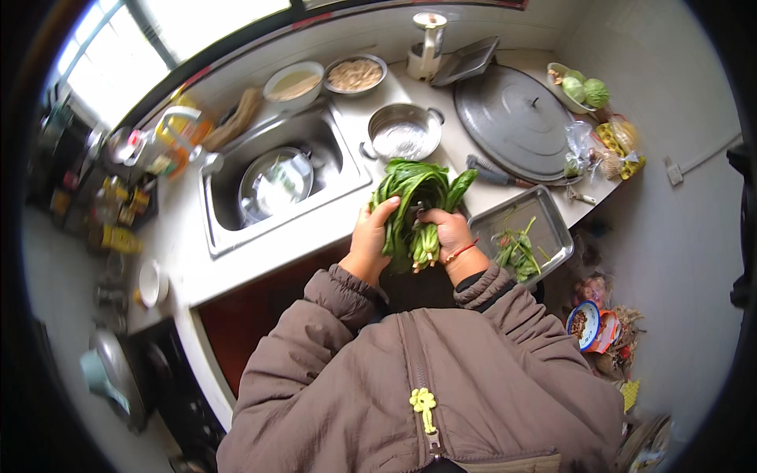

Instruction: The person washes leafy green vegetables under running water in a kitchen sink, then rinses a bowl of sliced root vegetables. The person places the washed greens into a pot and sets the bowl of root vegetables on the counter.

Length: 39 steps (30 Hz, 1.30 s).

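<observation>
A bunch of leafy greens [408, 183] is held between both hands above the front edge of the counter, its leaves bent over and its cut stems pointing down. My left hand [372, 236] grips the leaves from the left, thumb on top. Around the stem side on the right closes my right hand [447, 236], with a red cord at the wrist. Just beyond the greens stands a two-handled steel pot [405, 131]. Right of my right hand, a rectangular metal tray [553, 222] holds loose leaves and stems [520, 251].
On the left is a steel sink [334, 127] with a metal basin [276, 180] inside, under a faucet [207, 159]. Two filled bowls stand behind. A large round lid [514, 121], a black-handled tool [497, 174] and a bowl of cabbages [573, 88] lie at the right.
</observation>
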Tool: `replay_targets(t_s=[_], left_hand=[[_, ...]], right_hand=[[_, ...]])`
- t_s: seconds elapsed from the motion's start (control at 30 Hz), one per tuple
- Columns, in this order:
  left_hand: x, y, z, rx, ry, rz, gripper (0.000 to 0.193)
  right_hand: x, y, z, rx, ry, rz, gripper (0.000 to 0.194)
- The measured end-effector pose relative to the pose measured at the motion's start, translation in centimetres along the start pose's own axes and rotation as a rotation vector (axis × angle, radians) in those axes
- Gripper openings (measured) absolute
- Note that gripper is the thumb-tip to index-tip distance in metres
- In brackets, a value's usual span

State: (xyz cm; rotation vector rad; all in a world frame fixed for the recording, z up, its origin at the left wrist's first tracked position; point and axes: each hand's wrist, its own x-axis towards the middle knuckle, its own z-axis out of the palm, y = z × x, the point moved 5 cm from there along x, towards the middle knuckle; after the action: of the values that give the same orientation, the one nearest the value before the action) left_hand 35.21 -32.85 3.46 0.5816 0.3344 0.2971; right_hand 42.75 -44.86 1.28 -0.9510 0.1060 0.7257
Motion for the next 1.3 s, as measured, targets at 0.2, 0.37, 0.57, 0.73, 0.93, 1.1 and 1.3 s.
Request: replay_targets(t_s=[0.2, 0.37, 0.57, 0.73, 0.93, 1.1, 1.3], left_hand=[[13.5, 3.3, 0.1, -0.127, 0.045, -0.147, 0.031], [21.6, 4.0, -1.6, -0.199, 0.211, -0.202, 0.043], [28.0, 1.0, -4.6, -0.426, 0.268, -0.261, 0.023], [29.8, -0.2, -5.6, -0.26, 0.397, -0.183, 0.032], [28.0, -2.0, -5.6, 0.078, 0.579, -0.189, 0.046], [28.4, -3.9, -7.2, 0.133, 0.651, -0.079, 0.04], [30.9, -5.1, -9.2, 0.484, 0.892, -0.033, 0.035]], right_hand=[[12.5, -2.9, 2.6, 0.049, -0.07, 0.295, 0.021], [20.9, -5.4, 3.9, -0.099, -0.042, 0.543, 0.021], [27.5, -4.2, 2.0, -0.139, -0.06, 0.814, 0.027], [30.9, -2.6, -0.8, -0.182, 0.165, 0.712, 0.022], [32.6, -2.0, -3.5, -0.44, 0.404, 0.293, 0.023], [33.4, -1.7, -3.4, -0.641, 0.418, 0.073, 0.043], [31.8, -2.9, -2.6, -0.47, 0.354, 0.048, 0.047]])
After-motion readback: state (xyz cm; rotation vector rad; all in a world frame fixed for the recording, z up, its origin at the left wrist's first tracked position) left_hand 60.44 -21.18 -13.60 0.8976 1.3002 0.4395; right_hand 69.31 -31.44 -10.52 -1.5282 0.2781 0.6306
